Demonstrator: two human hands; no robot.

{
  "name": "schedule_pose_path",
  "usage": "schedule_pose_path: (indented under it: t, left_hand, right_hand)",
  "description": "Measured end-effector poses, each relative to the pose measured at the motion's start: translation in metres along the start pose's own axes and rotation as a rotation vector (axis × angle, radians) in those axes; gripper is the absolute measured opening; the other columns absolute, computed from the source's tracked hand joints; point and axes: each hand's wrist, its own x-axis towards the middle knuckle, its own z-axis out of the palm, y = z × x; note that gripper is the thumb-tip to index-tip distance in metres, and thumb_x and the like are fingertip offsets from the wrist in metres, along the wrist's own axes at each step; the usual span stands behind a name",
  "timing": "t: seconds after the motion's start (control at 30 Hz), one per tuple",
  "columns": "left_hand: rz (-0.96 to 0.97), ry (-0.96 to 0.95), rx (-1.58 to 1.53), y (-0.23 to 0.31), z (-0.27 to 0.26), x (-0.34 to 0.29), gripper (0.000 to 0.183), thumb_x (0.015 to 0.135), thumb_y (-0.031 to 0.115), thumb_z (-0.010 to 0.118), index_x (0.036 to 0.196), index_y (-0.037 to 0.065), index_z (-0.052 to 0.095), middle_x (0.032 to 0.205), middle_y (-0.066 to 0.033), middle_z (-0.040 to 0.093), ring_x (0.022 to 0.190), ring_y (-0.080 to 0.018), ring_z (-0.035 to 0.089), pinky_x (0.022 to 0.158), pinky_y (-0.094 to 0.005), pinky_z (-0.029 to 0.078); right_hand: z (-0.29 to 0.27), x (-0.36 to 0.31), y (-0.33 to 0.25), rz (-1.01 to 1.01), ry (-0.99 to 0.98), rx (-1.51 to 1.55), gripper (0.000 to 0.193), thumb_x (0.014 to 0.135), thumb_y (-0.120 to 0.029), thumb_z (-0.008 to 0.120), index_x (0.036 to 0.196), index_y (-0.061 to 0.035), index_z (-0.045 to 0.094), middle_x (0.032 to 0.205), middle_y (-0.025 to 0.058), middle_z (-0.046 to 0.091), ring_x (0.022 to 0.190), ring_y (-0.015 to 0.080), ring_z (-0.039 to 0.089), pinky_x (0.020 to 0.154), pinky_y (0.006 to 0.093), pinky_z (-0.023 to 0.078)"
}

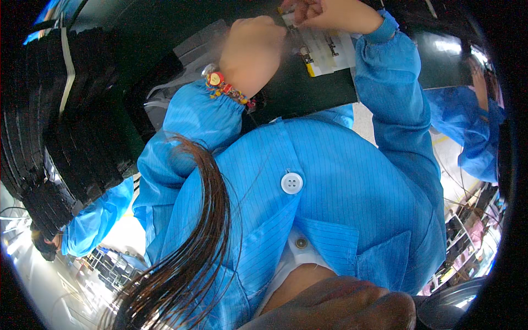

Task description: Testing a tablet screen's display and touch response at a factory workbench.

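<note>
Right hand (324,12) fingers pinched on a white card (324,49); left hand (253,49) fisted beside it, grip unclear.

Our smock (341,181) is bright blue with fine darker pinstripes and a white button (292,183); our bracelet (226,88) mixes red, yellow and blue beads; the label sheet (328,50) is white with a yellow corner; the stacked trays (66,126) are black.

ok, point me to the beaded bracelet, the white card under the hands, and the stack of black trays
beaded bracelet (228,88), head view, on the beads at the left wrist.
white card (330,52), head view, on its pale face below the right hand.
stack of black trays (60,143), head view, on the ribbed side of the stack.
</note>
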Motion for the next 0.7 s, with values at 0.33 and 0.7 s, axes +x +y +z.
schedule_pose_path:
  t: [0.33, 0.7]
  left_hand:
    - [0.01, 0.055, -0.029, -0.002, 0.006, -0.002, 0.014, 0.074, 0.01, 0.059, 0.084, 0.004, 0.066, 0.077, -0.0137, 0.059, 0.076, -0.0328, 0.058, 0.071, -0.0418, 0.047]
    - [0.0, 0.104, -0.158, -0.009, -0.062, -0.038, 0.039, 0.078, 0.016, 0.065, 0.116, 0.009, 0.058, 0.119, -0.0147, 0.053, 0.112, -0.0332, 0.049, 0.096, -0.0396, 0.04]
  right_hand:
    - [0.015, 0.007, -0.003, 0.054, 0.15, -0.067, 0.022, 0.069, -0.008, 0.067, 0.09, -0.0009, 0.064, 0.074, 0.0055, 0.064, 0.065, 0.0125, 0.059, 0.06, 0.0262, 0.047]
    - [0.023, 0.007, -0.007, 0.071, 0.2, -0.047, 0.023, 0.069, -0.01, 0.069, 0.09, -0.0015, 0.064, 0.075, 0.0075, 0.064, 0.066, 0.0134, 0.059, 0.06, 0.0262, 0.047]
